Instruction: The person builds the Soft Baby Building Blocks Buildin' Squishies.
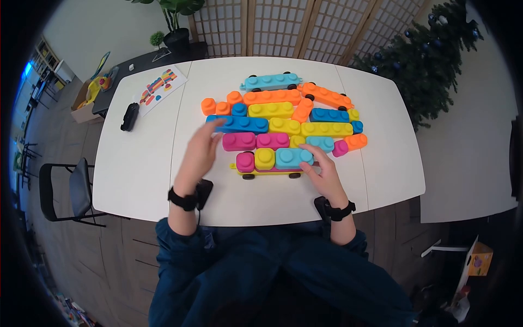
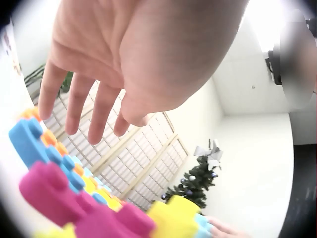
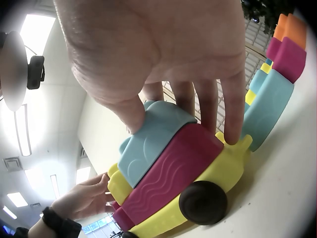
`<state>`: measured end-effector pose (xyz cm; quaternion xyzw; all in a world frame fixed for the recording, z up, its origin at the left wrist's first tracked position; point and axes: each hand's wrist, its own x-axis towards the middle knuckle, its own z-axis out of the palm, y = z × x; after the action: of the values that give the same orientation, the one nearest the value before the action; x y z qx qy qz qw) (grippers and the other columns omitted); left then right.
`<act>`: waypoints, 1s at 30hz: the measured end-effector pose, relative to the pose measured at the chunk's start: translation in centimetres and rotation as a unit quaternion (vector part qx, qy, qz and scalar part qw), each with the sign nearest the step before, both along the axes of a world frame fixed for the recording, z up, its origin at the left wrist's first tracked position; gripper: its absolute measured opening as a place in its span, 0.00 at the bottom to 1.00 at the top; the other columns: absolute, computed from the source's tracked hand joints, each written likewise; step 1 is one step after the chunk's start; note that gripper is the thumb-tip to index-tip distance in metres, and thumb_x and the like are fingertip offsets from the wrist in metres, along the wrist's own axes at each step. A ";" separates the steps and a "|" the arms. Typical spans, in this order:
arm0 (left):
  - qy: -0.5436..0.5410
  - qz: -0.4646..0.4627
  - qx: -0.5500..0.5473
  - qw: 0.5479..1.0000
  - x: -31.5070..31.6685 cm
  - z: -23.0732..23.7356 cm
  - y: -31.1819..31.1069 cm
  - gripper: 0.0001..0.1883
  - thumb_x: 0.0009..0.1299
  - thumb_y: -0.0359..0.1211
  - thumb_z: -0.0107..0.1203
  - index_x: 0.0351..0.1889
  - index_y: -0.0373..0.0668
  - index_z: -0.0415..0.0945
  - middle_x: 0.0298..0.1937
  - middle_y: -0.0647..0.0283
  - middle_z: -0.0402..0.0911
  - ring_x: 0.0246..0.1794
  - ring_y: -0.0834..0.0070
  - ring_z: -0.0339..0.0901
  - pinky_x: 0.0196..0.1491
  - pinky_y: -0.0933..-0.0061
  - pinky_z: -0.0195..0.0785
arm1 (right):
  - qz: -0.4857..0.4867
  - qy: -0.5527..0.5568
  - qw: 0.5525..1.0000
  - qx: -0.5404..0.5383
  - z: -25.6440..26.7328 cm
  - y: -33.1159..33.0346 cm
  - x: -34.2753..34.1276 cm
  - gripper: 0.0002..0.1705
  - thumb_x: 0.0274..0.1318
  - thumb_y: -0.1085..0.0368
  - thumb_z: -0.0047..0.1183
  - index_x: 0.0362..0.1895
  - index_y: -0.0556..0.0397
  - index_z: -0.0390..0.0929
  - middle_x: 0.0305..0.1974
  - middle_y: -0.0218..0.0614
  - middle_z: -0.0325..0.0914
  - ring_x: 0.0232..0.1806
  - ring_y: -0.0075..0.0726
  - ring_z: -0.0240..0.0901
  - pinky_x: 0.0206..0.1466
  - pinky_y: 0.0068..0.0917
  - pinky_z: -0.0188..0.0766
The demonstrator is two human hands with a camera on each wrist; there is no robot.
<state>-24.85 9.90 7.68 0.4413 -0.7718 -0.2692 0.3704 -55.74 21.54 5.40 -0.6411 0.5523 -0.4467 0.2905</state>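
My right hand (image 1: 327,175) grips the light-blue block (image 1: 290,158) at the right end of a small wheeled car, thumb on the near side and fingers behind. That block sits on a long magenta block (image 3: 171,166) over the car's yellow base (image 1: 266,174) with black wheels (image 3: 203,202). A yellow block (image 1: 265,158) and a small magenta block (image 1: 245,162) stand beside it on the left. My left hand (image 1: 200,152) hovers at the left with nothing in it, fingers extended; its fingertips overlap the long blue block (image 1: 239,124) in the head view.
Behind the car lie rows of loose blocks, including magenta (image 1: 238,141), yellow (image 1: 327,129) and orange (image 1: 272,97). Light-blue (image 1: 271,82) and orange (image 1: 327,96) wheeled bases stand at the back. A picture sheet (image 1: 163,89) and a black object (image 1: 129,116) lie at the left.
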 end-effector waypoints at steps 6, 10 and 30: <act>-0.105 0.055 -0.077 0.990 3.8 -3.4 -10.3 0.26 0.69 0.25 0.62 0.66 0.40 0.72 0.64 0.50 0.78 0.65 0.50 0.74 0.66 0.58 0.70 | -0.003 0.005 1.000 -0.011 -0.1 0.0 0.1 0.24 0.65 0.66 0.61 0.64 0.51 0.76 0.56 0.43 0.77 0.56 0.45 0.76 0.55 0.30 0.76; -0.132 0.037 -0.046 0.990 4.0 -5.7 -13.1 0.31 0.65 0.26 0.67 0.67 0.41 0.71 0.65 0.51 0.77 0.66 0.51 0.74 0.66 0.59 0.70 | -0.001 0.006 1.000 0.004 0.3 0.0 0.2 0.24 0.65 0.66 0.61 0.64 0.51 0.76 0.56 0.44 0.77 0.56 0.46 0.76 0.54 0.30 0.77; 0.061 -0.180 -0.001 0.982 -4.6 2.9 2.4 0.25 0.65 0.32 0.71 0.59 0.39 0.77 0.54 0.57 0.82 0.53 0.61 0.81 0.58 0.67 0.75 | 0.043 -0.002 0.999 -0.005 -0.2 -1.2 2.0 0.26 0.65 0.65 0.62 0.66 0.50 0.75 0.59 0.43 0.78 0.58 0.44 0.77 0.57 0.32 0.76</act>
<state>-29.40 12.31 10.57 0.2777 -0.8147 -0.3569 0.3630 -53.79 20.31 5.16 -0.6646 0.5220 -0.4375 0.3072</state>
